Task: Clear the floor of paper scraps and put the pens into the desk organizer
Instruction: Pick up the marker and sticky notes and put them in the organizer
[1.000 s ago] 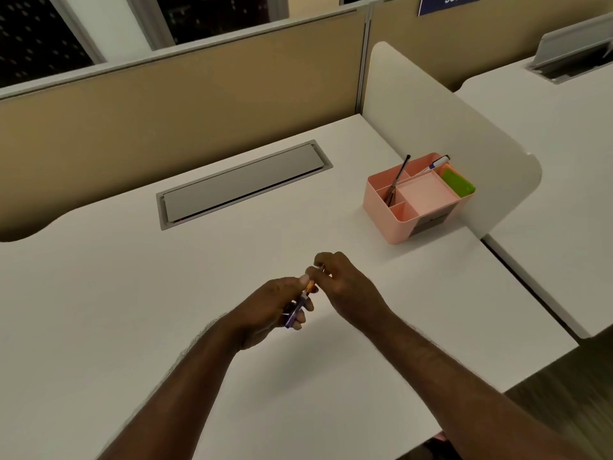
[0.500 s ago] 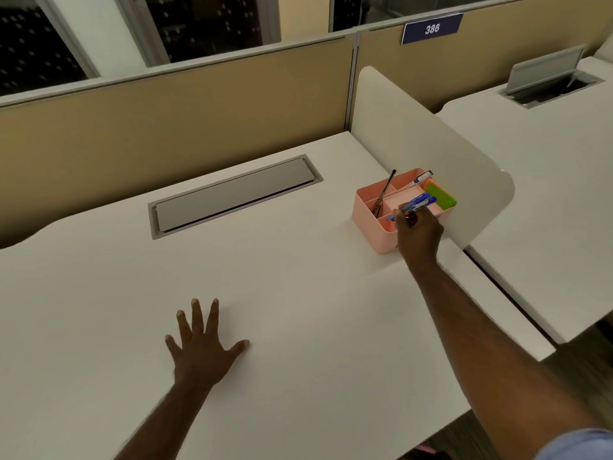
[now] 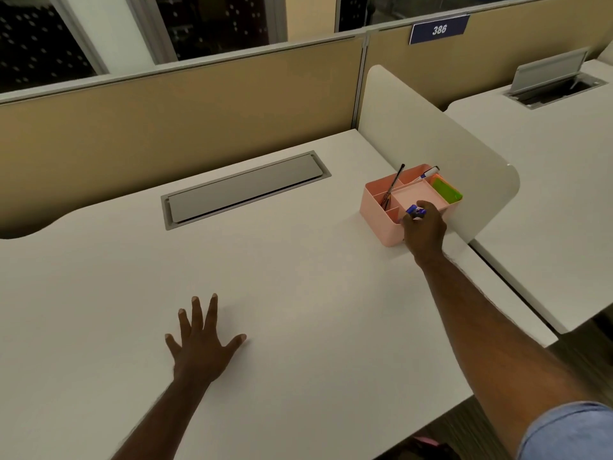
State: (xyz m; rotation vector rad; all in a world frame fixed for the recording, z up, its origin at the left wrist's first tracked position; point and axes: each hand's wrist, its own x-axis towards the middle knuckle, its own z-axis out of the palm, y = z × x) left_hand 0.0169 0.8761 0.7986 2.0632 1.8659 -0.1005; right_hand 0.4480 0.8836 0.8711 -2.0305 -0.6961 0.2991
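Two hands: right hand [image 3: 425, 229] grips blue pen [image 3: 414, 212] over pink organizer's [image 3: 381, 215] near corner, white divider [image 3: 441, 151] just behind it; left hand [image 3: 202, 340] splayed flat on desk [image 3: 298, 293].

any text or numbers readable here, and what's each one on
"386": white digits on the blue plate fixed to the top of the tan partition.
Dark label on the front of the pink desk organizer: hidden behind the right hand, unreadable.
Nothing else carries text.

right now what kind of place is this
Most likely a shared office or study hall: rows of white desks split by partitions, a numbered seat sign, and built-in cable hatches.
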